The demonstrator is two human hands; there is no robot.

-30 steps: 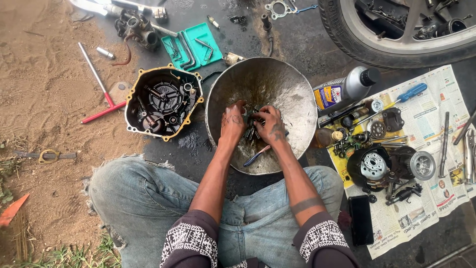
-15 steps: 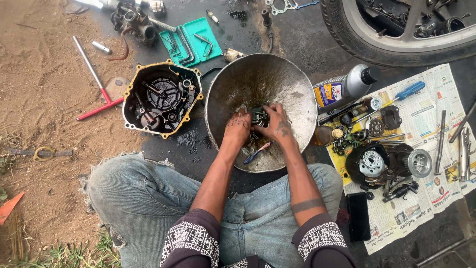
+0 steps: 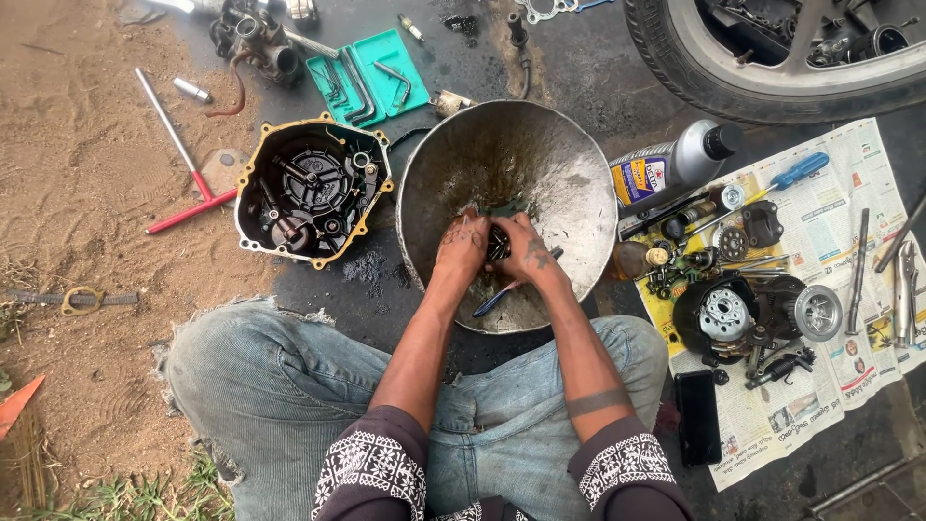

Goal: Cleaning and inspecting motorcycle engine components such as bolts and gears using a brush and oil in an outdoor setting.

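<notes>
Since the earlier frames: hands drawn closer together over the middle of the basin, small dark part now pinched between them; blue-handled brush slid out from under the right wrist.

Head view. Left hand (image 3: 461, 243) and right hand (image 3: 529, 253) both down inside the wide, dented grey metal basin (image 3: 579, 207), knuckles nearly touching. Grip of each hand closed, fingers curled together onto one small dark oily metal part (image 3: 499, 243) held between them, low in the bowl near its centre. Part lying directly between the two grips, neither hand clearly nearer; long axis impossible to tell, too much hidden by fingers. Surface black, wet-looking, toothed or ribbed perhaps, blurred. Blue-handled brush (image 3: 502, 292) loose in the basin just below the hands, handle slanting toward the lap.

Around: black engine cover with yellowish gasket edge (image 3: 311, 190) on the ground just left of the basin; green plastic tool tray (image 3: 371, 72) above it; red-handled T-bar wrench (image 3: 178, 159) on the sand; grey oil bottle (image 3: 675, 164) lying right of the basin; newspaper sheet (image 3: 820, 386) carrying clutch parts; motorcycle tyre (image 3: 733, 77) at top right.
</notes>
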